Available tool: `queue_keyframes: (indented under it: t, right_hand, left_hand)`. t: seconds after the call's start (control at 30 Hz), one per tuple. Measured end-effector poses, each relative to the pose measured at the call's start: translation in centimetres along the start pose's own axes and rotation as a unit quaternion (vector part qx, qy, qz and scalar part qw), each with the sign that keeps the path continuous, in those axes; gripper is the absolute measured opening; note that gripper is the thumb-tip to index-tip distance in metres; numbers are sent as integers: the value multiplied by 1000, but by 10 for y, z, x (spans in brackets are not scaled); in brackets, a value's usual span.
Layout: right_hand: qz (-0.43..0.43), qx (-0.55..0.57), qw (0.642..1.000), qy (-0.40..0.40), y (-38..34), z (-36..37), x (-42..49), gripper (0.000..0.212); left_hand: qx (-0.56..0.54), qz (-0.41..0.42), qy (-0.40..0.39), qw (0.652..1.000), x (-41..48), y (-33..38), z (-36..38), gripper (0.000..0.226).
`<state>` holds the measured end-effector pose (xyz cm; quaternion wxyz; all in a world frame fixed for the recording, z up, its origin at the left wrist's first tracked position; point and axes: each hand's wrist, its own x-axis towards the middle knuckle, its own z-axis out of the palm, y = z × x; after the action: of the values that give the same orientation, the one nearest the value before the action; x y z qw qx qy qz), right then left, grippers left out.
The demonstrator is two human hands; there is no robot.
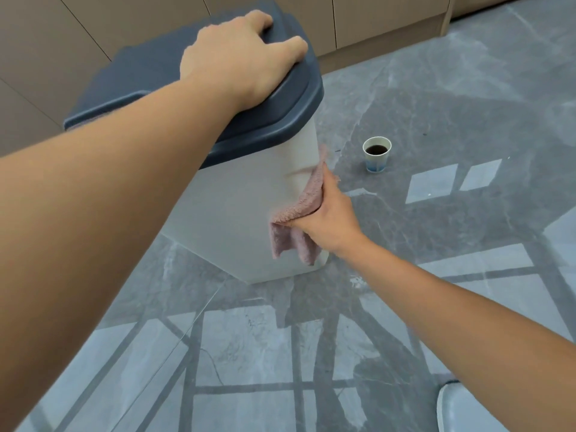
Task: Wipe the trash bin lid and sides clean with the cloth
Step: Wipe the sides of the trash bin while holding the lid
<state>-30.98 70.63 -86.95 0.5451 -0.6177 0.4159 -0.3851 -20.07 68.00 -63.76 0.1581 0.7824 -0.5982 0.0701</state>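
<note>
A white trash bin (pixel 237 213) with a dark blue lid (pixel 146 73) stands on the floor, leaning slightly. My left hand (pixel 240 60) lies on top of the lid, fingers curled over its far right edge. My right hand (pixel 330 219) presses a pink cloth (pixel 299 213) flat against the bin's right side, about halfway down. Part of the cloth hangs loose below my fingers.
A small paper cup (pixel 376 154) with dark liquid stands on the grey marble floor (pixel 436 104) to the right of the bin. Beige cabinet fronts (pixel 358 20) run behind the bin. A pale rounded object (pixel 461 410) shows at the bottom right corner.
</note>
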Motion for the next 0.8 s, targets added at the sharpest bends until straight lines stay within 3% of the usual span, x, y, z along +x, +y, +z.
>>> queue_keyframes:
  t: [0.1,0.17,0.3,0.37,0.47,0.63,0.8]
  right_hand:
    - [8,12,999,-47,-2,-21,6,101]
    - [13,30,998,-48,-4,-19,5,98]
    - [51,67,995,51,-8,33,-18,141]
    - [78,49,990,109,-19,59,-32,151]
    - [78,43,988,125,-34,65,-34,153]
    - [-110,70,980,150,-86,25,-3,148]
    - [-165,66,974,140,-75,25,7,143]
  left_hand:
    - [-3,-4,-3,1000,2,0,0,66]
    - [-2,-7,-6,1000,2,0,0,65]
    - [-2,-4,-6,1000,2,2,1,62]
    - [-3,-2,-3,1000,2,1,1,63]
    - [-1,-2,-3,1000,3,0,1,64]
    - [4,4,7,1000,6,-3,5,67]
    - [9,2,9,1000,6,-3,5,67]
